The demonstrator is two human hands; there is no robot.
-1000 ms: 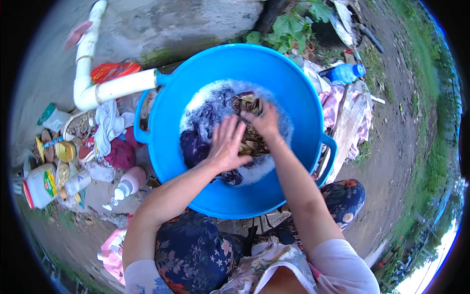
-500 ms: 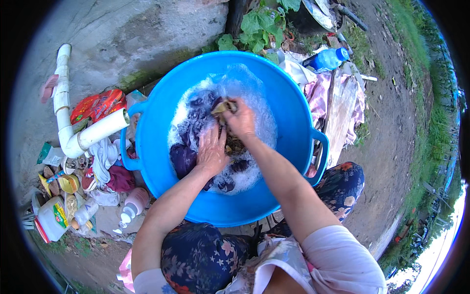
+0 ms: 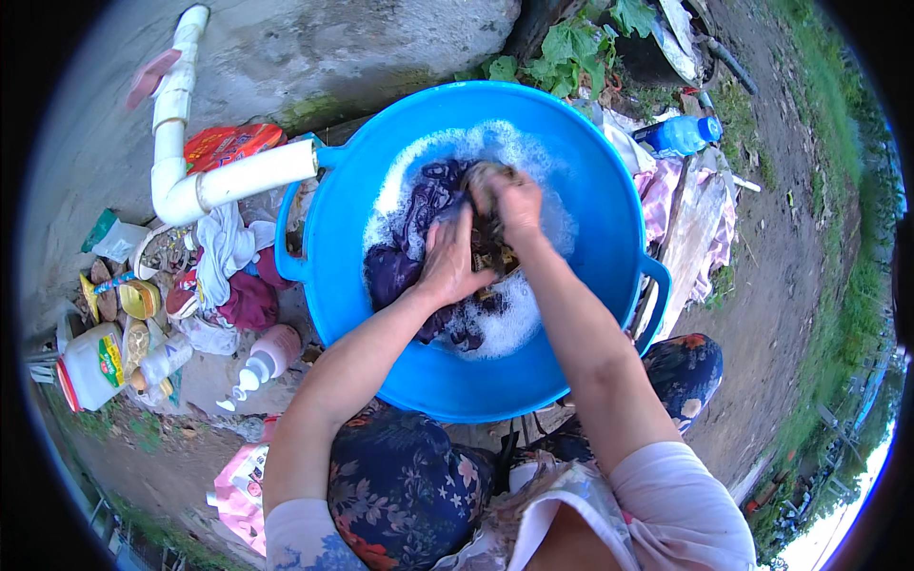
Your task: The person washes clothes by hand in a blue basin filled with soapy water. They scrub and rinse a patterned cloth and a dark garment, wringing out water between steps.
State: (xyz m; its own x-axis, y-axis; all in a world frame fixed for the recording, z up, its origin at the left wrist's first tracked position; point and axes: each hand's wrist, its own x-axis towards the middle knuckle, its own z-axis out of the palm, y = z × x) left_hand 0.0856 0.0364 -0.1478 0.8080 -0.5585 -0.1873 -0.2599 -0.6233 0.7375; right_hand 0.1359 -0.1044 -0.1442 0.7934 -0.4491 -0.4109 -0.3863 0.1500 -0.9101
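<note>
A wide blue basin point(image 3: 600, 314) with two side handles holds foamy water point(image 3: 514, 319) and wet cloth. Dark purple fabric point(image 3: 392, 276) lies bunched in the suds toward the left. My left hand point(image 3: 449, 266) rests on the wet cloth with its fingers stretched out, pressing it down. Just to its right, my right hand point(image 3: 520, 206) is closed round a bunch of brownish patterned cloth point(image 3: 484, 186), smeared by motion. More of that brownish cloth shows between my hands, and its lower folds are hidden under them.
At the left, a white pipe point(image 3: 257, 179) reaches the basin's rim. Below it lie clothes point(image 3: 249, 301), a pink pump bottle point(image 3: 270, 358) and a white jug point(image 3: 91, 367). To the right are a blue-capped bottle point(image 3: 682, 135), pink cloth and a board point(image 3: 687, 238).
The whole view has shifted, so the basin appears farther right and slightly higher. My right hand has moved the brownish cloth a little over the pile; my left hand stays on the fabric.
</note>
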